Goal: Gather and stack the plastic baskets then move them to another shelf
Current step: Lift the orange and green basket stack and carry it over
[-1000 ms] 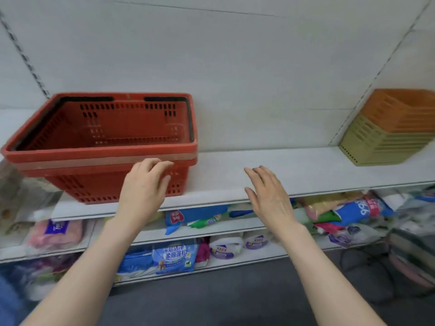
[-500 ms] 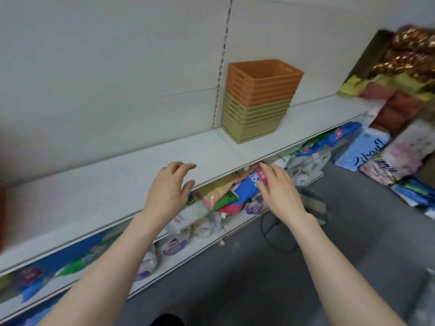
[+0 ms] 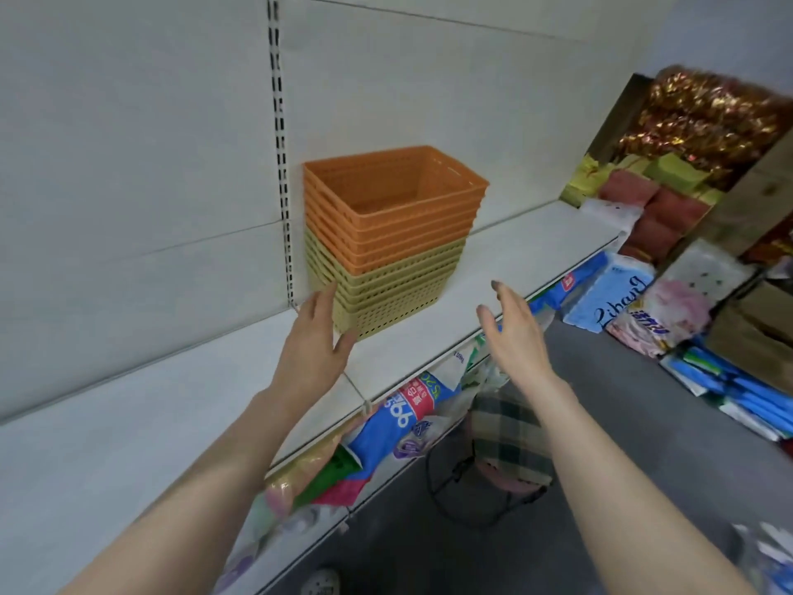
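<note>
**Ana:** Baskets first: where's the stack now?

**Ben:** Stack of nested plastic baskets (image 3: 386, 246), orange ones on top of pale yellow-green ones, upright on the white shelf (image 3: 506, 268), tucked beside the slotted upright (image 3: 281, 165). A second ago the red shopping basket filled the left of the view; it is gone from sight now and this stack has come from the far right edge to dead centre.

**Ana:** And the hands?

**Ben:** Left hand (image 3: 311, 350) is open, fingers straight, its tips at the stack's lower left corner; whether they touch it I can't quite say. Right hand (image 3: 513, 337) is open too, palm turned inward, clear of the stack on its right. Neither holds anything.

**Ana:** So for the task?

**Ben:** I'd judge the person has turned to this stack and is about to clasp it from both sides to lift it.

**Ana:** Any writing?

**Ben:** The blue packet (image 3: 613, 294) on the right reads something like "Lihan" in script. A blue and red pack (image 3: 412, 405) under the shelf shows big white digits, perhaps "66". The rest is too blurred
</note>
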Tool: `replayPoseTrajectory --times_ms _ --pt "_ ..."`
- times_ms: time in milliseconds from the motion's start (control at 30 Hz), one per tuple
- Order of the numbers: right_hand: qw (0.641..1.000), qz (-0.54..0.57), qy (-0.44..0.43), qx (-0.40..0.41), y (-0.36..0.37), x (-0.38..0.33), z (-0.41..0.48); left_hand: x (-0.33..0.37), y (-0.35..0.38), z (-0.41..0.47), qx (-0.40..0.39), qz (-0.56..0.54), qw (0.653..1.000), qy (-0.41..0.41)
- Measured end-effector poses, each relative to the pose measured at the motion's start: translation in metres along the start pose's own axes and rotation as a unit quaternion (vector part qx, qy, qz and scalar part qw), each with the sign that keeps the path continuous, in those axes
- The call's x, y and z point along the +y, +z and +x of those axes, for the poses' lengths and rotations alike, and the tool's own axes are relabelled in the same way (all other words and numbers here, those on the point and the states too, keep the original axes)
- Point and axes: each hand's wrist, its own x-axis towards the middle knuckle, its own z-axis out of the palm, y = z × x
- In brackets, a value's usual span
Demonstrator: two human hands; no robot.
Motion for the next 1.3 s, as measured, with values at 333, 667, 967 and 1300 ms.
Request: replayPoseTrajectory --times_ms 333,667,967,1300 --pt "0.989 0.111 0.040 -0.091 0.050 0.076 0.125 -0.018 0.085 0.071 0.057 -0.032 0.994 -0.091" --pt "0.932 0.272 -0.132 -0.202 0.116 0.114 0.244 -0.009 0.143 0.094 0.243 -0.127 0.940 -0.202" --pt "0.868 0.420 -0.217 -0.150 0.171 0.119 0.263 -0.044 0.170 0.108 0.325 -0.190 0.920 -0.109" --pt "0.844 0.467 -0.211 -0.158 0.135 0.110 0.250 0.002 0.158 0.095 0.376 -0.214 0.897 -0.091"
